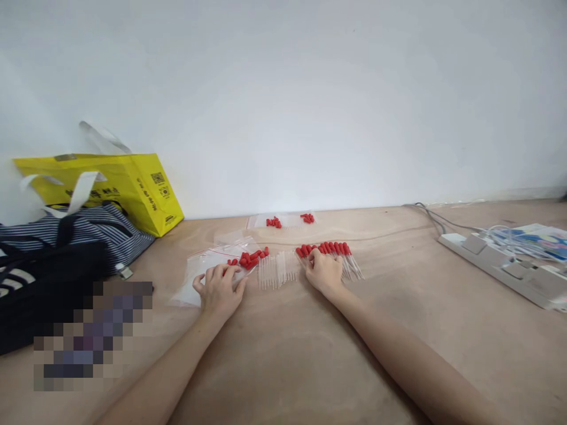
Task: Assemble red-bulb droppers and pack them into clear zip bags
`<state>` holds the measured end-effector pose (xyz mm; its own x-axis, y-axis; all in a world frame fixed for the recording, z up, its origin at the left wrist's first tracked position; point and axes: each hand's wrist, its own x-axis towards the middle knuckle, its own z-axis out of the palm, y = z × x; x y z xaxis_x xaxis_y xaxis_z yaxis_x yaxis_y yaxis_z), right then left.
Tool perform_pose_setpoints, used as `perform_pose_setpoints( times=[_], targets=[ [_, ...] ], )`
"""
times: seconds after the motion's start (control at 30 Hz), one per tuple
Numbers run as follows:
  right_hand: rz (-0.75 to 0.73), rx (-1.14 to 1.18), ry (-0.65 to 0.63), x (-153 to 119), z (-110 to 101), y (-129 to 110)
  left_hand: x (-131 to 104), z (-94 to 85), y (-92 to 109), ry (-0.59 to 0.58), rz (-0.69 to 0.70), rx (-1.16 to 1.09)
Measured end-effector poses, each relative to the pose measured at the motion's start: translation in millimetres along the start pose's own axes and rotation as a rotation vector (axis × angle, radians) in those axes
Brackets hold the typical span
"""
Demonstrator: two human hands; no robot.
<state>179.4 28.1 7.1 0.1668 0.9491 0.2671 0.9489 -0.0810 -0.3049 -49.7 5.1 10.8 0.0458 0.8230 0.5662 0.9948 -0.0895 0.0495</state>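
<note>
Several loose red caps [250, 258] lie in a small pile at the right edge of a clear plastic bag [197, 271]. My left hand [220, 289] is over the bag's near side, fingers apart, close to the caps. Right of the pile, several thin clear tubes [277, 270] lie side by side without caps. Further right is a row of clear tubes with red caps [339, 248] on their far ends. My right hand [325, 270] rests at this row's left part, its fingers bent against the capped tubes; whether it grips one is hidden.
Another bag with red caps [273, 222] and clear tubes lies by the wall. A yellow bag [146, 192], striped bag [119, 230] and black bag [53, 289] are on the left. On the right are a white power strip [500, 268] and cables.
</note>
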Motion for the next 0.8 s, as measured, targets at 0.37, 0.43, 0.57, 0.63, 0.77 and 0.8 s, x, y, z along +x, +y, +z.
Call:
perform_pose_setpoints(
  times=[0.37,0.43,0.57,0.63,0.77,0.8],
  targets=[
    [-0.082,-0.024,-0.022,2.2,0.9,-5.8,21.0,1.6,15.7,-0.037,0.135,-0.088],
    [-0.068,-0.057,-0.05,3.5,0.9,-9.8,40.6,4.9,23.4,-0.152,0.08,-0.06],
    [-0.063,-0.098,-0.063,6.1,1.5,-16.1,82.1,22.7,39.1,-0.233,-0.032,-0.035],
    [-0.071,-0.119,-0.066,7.2,2.3,-18.8,97.0,34.6,44.8,-0.283,-0.076,-0.025],
    [-0.082,-0.152,-0.086,8.7,4.0,-24.5,110.3,53.8,50.8,-0.352,-0.146,-0.01],
    [-0.082,-0.158,-0.09,8.7,4.0,-25.5,111.4,56.5,51.7,-0.36,-0.155,-0.013]
  ],
)
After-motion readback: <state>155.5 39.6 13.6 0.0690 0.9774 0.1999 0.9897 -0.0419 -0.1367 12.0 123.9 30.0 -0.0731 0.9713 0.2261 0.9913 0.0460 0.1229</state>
